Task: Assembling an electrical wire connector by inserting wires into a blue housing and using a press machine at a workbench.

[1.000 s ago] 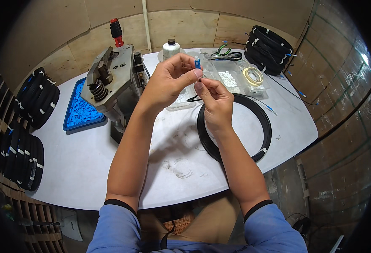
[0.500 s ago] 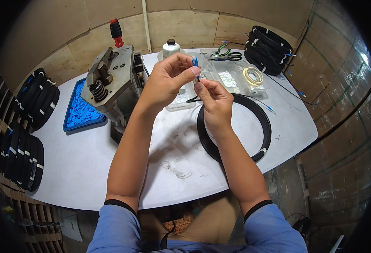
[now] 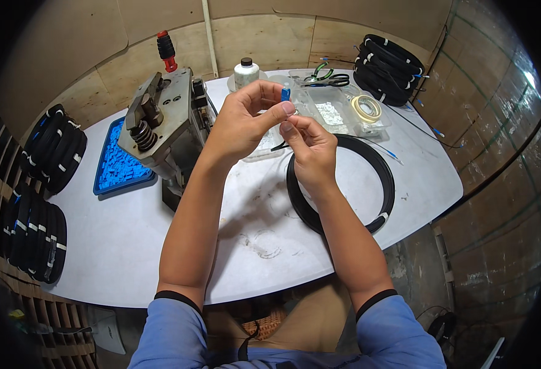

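Note:
My left hand (image 3: 246, 123) is closed in a pinch on a small blue cable connector (image 3: 286, 95), held upright with a pale, see-through tip at its top. Just below and touching it, my right hand (image 3: 312, 147) is also closed, thumb against fingers, at the connector's lower end. A short stretch of black cable (image 3: 279, 146) shows beside the right hand's palm; the part between the fingers is hidden. Under my right wrist, a coil of black cable (image 3: 388, 184) lies on the white table (image 3: 252, 270), bound with a white tie.
Left of my arms stands a metal press (image 3: 166, 107), beside a blue tray (image 3: 126, 188) of small blue parts. Behind my hands are a white bottle (image 3: 246, 75), pliers (image 3: 323, 77), clear boxes (image 3: 329, 98) and a tape roll (image 3: 365, 109). More cable coils (image 3: 387, 71) stack at both sides.
Both hands stay together at about the same place. The fingers have shifted slightly around the connector, and the blue bit visible between the hands is now covered. The view has moved a little.

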### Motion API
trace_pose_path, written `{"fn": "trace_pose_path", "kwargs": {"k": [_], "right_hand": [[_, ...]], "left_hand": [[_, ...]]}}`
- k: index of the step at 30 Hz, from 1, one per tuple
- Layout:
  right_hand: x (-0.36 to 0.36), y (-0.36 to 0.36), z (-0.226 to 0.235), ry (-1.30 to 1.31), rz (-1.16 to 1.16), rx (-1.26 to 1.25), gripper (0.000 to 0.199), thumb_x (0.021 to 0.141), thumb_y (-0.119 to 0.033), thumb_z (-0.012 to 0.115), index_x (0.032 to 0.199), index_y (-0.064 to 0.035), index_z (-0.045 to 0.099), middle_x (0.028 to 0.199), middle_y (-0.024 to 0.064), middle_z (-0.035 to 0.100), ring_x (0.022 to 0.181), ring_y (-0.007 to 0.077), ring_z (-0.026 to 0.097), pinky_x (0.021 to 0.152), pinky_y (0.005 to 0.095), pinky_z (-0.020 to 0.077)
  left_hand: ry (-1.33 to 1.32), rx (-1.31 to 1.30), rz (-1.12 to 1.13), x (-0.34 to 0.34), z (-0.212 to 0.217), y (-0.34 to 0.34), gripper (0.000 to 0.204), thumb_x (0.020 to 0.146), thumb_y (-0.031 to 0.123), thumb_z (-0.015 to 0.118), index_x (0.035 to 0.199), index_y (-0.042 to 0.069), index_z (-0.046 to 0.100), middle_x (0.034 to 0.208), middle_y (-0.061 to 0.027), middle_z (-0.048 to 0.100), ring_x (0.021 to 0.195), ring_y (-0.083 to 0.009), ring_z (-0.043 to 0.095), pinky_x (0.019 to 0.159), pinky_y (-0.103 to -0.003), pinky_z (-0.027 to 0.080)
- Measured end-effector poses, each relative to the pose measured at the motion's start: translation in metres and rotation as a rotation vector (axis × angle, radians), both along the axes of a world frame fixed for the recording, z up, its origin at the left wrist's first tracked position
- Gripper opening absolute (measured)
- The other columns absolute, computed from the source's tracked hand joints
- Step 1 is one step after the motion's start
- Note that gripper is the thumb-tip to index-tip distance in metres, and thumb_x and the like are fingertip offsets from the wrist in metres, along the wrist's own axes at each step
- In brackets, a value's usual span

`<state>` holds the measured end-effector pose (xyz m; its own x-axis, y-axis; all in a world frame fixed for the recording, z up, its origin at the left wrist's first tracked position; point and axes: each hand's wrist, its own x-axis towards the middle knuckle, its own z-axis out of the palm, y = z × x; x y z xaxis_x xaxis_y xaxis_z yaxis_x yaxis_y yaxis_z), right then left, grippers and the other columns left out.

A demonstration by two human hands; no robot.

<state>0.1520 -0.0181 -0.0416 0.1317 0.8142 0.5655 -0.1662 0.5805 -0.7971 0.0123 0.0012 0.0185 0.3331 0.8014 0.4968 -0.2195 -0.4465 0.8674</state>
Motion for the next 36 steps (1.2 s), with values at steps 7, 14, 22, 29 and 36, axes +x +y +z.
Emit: {"fn": "trace_pose_path", "kwargs": {"k": [7, 14, 22, 29, 36], "right_hand": [[0.008, -0.002, 0.009, 0.082, 0.3, -0.124, 0.013, 0.089, -0.013, 0.064, 0.093, -0.0008, 0.068, 0.084, 0.0029, 0.065, 0.079, 0.01, 0.057, 0.077, 0.0246, 0.0452], [0.012, 0.002, 0.004, 0.149, 0.394, -0.181, 0.011, 0.088, -0.012, 0.063, 0.087, -0.001, 0.067, 0.079, 0.002, 0.063, 0.077, 0.0092, 0.055, 0.078, 0.0242, 0.0415], [0.011, 0.0, 0.006, 0.168, 0.347, -0.186, 0.012, 0.087, -0.013, 0.065, 0.088, -0.0006, 0.067, 0.076, 0.0012, 0.061, 0.075, 0.0081, 0.054, 0.075, 0.0229, 0.0413], [0.012, 0.002, 0.004, 0.116, 0.29, -0.142, 0.015, 0.088, -0.015, 0.065, 0.088, -0.0005, 0.067, 0.075, -0.0003, 0.06, 0.072, 0.0066, 0.052, 0.071, 0.0214, 0.0414], [0.011, -0.001, 0.005, 0.058, 0.224, -0.13, 0.013, 0.089, -0.014, 0.065, 0.088, -0.0007, 0.065, 0.075, -0.0012, 0.06, 0.07, 0.0042, 0.051, 0.068, 0.0195, 0.0411]], "left_hand": [[0.017, -0.137, -0.116, -0.007, 0.007, -0.005, 0.018, 0.09, 0.016, 0.063, 0.099, 0.0, 0.064, 0.097, -0.0045, 0.064, 0.091, -0.0117, 0.059, 0.084, -0.029, 0.048], [-0.066, -0.212, -0.13, -0.006, -0.001, 0.003, 0.018, 0.093, 0.015, 0.058, 0.103, 0.001, 0.063, 0.098, -0.0059, 0.063, 0.092, -0.0141, 0.06, 0.081, -0.032, 0.05], [-0.149, -0.283, -0.259, -0.008, -0.007, 0.009, 0.018, 0.094, 0.017, 0.055, 0.105, 0.003, 0.06, 0.1, -0.0065, 0.063, 0.092, -0.0151, 0.06, 0.08, -0.033, 0.05], [-0.159, -0.316, -0.306, -0.007, -0.01, 0.013, 0.018, 0.094, 0.017, 0.055, 0.105, 0.003, 0.06, 0.1, -0.0068, 0.063, 0.093, -0.016, 0.06, 0.081, -0.033, 0.049], [-0.157, -0.358, -0.275, -0.007, -0.012, 0.015, 0.019, 0.094, 0.017, 0.056, 0.107, 0.003, 0.06, 0.1, -0.0063, 0.063, 0.093, -0.0158, 0.06, 0.081, -0.033, 0.049]]}}
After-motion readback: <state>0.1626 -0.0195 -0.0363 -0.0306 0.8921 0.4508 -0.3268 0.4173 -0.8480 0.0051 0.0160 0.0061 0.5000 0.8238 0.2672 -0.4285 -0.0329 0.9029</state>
